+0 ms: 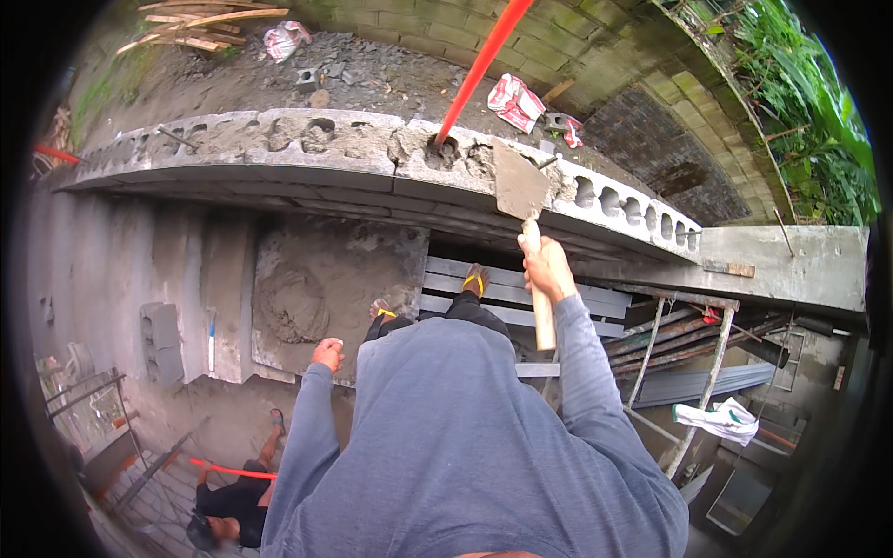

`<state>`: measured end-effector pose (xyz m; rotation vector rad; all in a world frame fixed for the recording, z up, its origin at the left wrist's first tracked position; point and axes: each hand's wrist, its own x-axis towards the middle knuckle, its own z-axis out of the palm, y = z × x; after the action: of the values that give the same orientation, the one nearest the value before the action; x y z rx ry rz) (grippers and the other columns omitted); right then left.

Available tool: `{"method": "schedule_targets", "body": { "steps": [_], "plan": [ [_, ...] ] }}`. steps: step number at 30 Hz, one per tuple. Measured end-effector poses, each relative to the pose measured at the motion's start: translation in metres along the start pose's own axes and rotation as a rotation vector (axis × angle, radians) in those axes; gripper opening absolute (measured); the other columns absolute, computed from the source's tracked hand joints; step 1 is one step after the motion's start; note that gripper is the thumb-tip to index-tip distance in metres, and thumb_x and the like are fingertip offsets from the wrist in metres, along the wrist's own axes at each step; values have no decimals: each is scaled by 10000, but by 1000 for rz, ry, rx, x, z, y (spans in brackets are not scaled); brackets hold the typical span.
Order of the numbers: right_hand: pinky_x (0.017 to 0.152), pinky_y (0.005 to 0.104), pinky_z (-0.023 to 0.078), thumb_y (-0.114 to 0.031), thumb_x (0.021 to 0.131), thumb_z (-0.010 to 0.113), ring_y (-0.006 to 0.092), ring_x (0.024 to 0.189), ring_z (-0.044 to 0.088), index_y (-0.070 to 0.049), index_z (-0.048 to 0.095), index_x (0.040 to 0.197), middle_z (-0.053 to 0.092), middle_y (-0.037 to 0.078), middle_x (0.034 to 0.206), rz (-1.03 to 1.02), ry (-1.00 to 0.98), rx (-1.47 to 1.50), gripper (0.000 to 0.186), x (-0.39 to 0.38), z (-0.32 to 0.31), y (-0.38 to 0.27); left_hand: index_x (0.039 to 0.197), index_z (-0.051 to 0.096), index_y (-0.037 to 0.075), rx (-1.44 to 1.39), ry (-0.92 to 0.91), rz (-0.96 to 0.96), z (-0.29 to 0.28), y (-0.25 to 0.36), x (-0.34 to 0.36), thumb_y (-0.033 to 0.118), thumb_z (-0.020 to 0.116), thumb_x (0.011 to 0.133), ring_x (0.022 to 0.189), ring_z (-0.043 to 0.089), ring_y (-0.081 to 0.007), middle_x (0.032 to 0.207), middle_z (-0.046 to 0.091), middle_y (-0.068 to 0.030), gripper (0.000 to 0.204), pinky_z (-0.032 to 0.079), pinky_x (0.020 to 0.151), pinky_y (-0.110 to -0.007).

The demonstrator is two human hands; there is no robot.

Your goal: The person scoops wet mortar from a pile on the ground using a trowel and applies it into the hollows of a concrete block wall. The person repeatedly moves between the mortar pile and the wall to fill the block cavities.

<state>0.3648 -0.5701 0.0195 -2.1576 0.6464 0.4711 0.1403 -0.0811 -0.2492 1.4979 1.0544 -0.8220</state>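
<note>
My right hand (549,267) is wrapped round the wooden handle of a trowel (521,181). Its flat, mortar-stained blade rests over the top of a hollow concrete block wall (353,139), beside a patch of wet mortar (478,160). A red pipe (479,74) stands upright in one of the block cores just left of the blade. Down at my left side my left hand (327,354) is closed; what it holds, if anything, is hidden. Nearest to it, a mound of grey mortar (293,302) lies on a flat board (400,251).
My sandalled feet stand by metal planks (595,298). Scaffold tubes (716,353) with a white cloth (716,420) are at right. A concrete block (161,342) lies left. Below left, a person (237,502) handles a red pipe. Past the wall are rubble and torn bags (514,102).
</note>
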Motion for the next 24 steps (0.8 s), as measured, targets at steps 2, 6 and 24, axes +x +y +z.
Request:
{"method": "schedule_targets", "body": {
  "steps": [2, 6, 24],
  "plan": [
    [457, 358, 558, -470, 1027, 614, 184, 494, 630, 12, 596, 951, 611, 77, 686, -51, 72, -71, 489, -15, 10, 3, 1224, 643, 195, -27, 22, 5, -3, 0, -2, 314, 678, 965, 943, 688, -194, 1146, 674, 11, 287, 560, 715, -397],
    [480, 330, 528, -453, 1038, 604, 122, 534, 546, -55, 596, 1038, 576, 0, 741, 189, -371, 813, 398, -29, 27, -12, 1203, 646, 200, 20, 26, -4, -6, -2, -8, 320, 659, 954, 956, 692, -203, 1145, 665, 21, 277, 557, 716, -402],
    [490, 286, 476, -520, 1043, 553, 102, 549, 507, -90, 564, 1069, 534, -17, 746, 199, -466, 1633, 430, 16, 87, -10, 1312, 629, 157, 55, 53, 115, -38, 49, -3, 321, 684, 986, 944, 691, -184, 1218, 683, -18, 369, 566, 730, -367]
  ]
}}
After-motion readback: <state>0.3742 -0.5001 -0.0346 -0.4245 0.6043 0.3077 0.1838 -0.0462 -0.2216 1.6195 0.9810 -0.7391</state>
